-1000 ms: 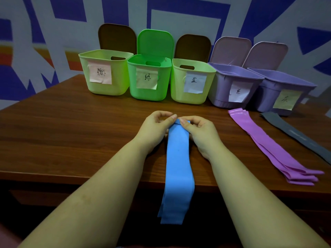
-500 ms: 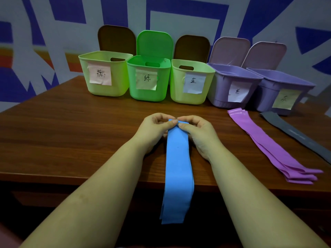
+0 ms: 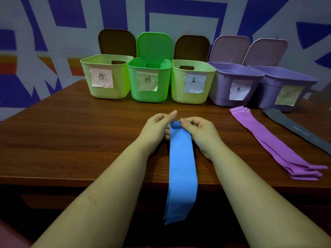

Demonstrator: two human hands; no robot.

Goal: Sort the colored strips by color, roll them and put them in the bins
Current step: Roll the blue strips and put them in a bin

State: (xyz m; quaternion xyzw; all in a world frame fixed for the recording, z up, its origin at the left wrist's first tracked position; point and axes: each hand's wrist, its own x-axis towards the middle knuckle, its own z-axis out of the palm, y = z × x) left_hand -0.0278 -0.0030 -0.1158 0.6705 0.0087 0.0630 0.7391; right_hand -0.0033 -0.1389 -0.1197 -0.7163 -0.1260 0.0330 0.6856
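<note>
A blue strip (image 3: 181,165) lies lengthwise on the wooden table (image 3: 71,136) and hangs over its front edge. My left hand (image 3: 157,127) and my right hand (image 3: 198,131) both pinch the strip's far end, which is folded over on itself. Purple strips (image 3: 272,140) lie stacked to the right, and a grey strip (image 3: 293,129) lies beyond them. Along the back stand several open, labelled bins: a yellow-green bin (image 3: 107,77), a green bin (image 3: 149,79), a second yellow-green bin (image 3: 192,81) with a blue label, and two purple bins (image 3: 232,83) (image 3: 283,90).
A wall painted with blue and orange shapes rises right behind the bins. The bin lids stand upright against it. The table's front edge runs across the view just below my wrists.
The far end of the blue strip has been turned further over, and my left thumb has lifted and now points upward. The strip's hanging tail has shifted slightly.
</note>
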